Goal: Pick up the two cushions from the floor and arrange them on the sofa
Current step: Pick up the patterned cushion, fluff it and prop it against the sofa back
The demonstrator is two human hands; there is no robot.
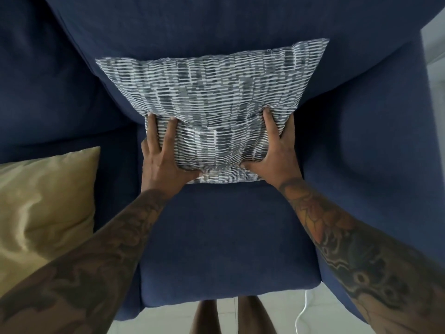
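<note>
A grey-and-white patterned cushion (212,97) leans against the back of the dark blue sofa (224,237), its lower edge resting on the seat. My left hand (163,155) grips the cushion's lower left corner, thumb pressed into the front. My right hand (277,150) grips its lower right corner the same way. A gold satin cushion (45,203) lies on the sofa seat at the left, beside my left forearm.
The sofa's right armrest (373,145) rises just right of the patterned cushion. Pale floor tiles (168,319) show below the seat's front edge, with a white cable (304,309) trailing on them. My legs stand against the sofa front.
</note>
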